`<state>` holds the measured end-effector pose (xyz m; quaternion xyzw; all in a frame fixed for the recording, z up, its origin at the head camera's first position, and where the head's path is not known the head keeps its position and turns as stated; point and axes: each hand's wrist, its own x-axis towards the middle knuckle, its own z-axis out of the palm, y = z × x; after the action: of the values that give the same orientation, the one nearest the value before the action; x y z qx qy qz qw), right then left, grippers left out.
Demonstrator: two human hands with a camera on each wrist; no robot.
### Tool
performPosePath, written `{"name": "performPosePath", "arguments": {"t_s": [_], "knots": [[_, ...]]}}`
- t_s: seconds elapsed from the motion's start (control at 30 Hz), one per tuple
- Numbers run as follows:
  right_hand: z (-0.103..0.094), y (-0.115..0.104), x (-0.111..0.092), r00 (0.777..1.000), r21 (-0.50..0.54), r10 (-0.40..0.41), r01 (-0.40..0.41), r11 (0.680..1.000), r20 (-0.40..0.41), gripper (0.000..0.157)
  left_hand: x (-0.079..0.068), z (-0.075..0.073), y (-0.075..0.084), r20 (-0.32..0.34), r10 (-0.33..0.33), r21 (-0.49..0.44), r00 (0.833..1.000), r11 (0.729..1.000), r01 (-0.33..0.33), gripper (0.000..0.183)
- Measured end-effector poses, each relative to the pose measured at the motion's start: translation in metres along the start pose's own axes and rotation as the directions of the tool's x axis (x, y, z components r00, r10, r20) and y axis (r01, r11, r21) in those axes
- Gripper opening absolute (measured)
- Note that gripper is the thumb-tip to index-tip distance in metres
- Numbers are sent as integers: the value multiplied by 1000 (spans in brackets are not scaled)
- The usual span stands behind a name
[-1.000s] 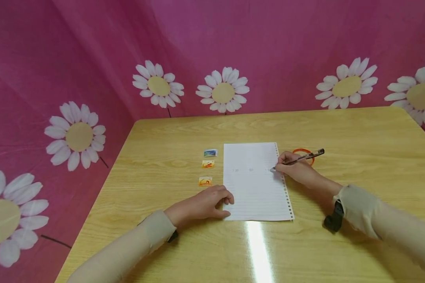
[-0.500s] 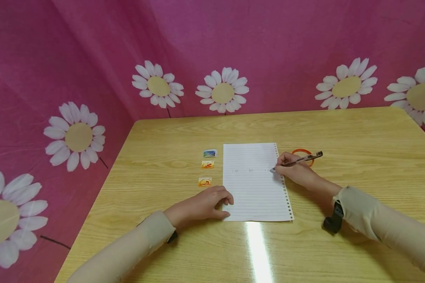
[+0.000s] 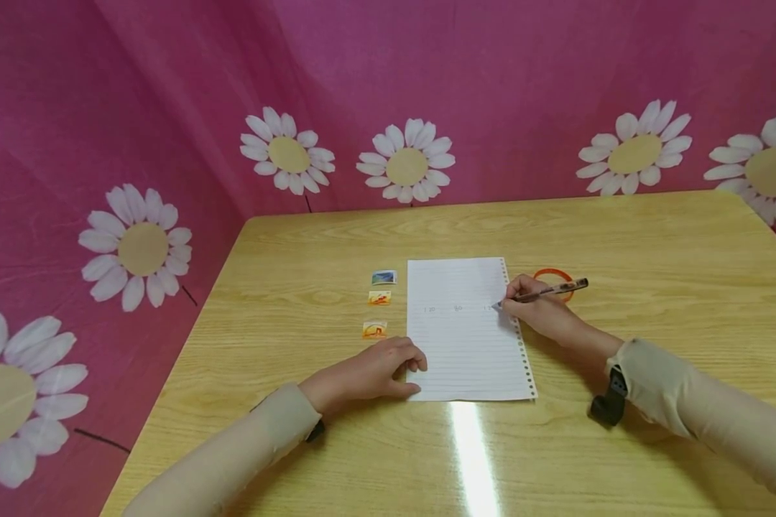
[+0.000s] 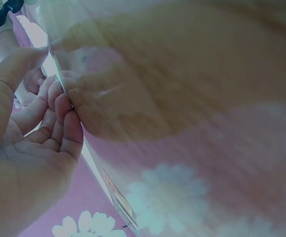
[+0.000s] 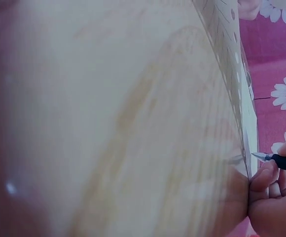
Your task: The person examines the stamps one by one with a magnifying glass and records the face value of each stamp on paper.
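Note:
A lined sheet of paper [image 3: 459,359] with punched holes down its right side lies on the table. My right hand [image 3: 538,310] pinches a dark pen [image 3: 574,285], its tip at the paper beside the rightmost of the handwritten figures; the first two read 120 and 80. In the right wrist view the pen's silver tip [image 5: 259,155] shows close to the sheet. My left hand [image 3: 371,372] rests at the sheet's lower left edge, fingers loosely bent and holding nothing. Left of the paper lie small picture stamps: a blue one [image 3: 384,277] and two orange-yellow ones [image 3: 375,329].
An orange ring [image 3: 552,271], perhaps a tape roll, lies behind my right hand, partly covered by hand and pen. The wooden table [image 3: 284,287] reflects a bright strip of light near its front. A pink curtain [image 3: 491,72] with daisies stands behind and to the left.
The pen has made small movements at the third figure, where a 1 and a second digit show. My left hand stays in place; the head view has shifted slightly.

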<state>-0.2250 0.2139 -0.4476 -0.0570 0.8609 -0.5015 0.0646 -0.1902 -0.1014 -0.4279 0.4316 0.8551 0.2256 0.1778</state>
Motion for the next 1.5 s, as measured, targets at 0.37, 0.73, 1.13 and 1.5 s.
{"name": "performPosePath", "arguments": {"t_s": [0.37,0.73,1.13,1.5], "knots": [[-3,-1,0,999,-11,-16,16,1000,35,12,-1,-1,1,30,-41,-19,999,999,41,22],[-7,0,0,999,41,-15,13,999,52,13,0,-4,1,27,-42,-29,999,999,42,23],[-14,-1,-9,989,108,-148,143,984,33,16,-1,-3,2,34,-56,-30,998,998,57,22],[-16,-11,-18,966,134,-255,249,959,37,15,0,-2,1,27,-39,-18,999,999,40,21]]}}
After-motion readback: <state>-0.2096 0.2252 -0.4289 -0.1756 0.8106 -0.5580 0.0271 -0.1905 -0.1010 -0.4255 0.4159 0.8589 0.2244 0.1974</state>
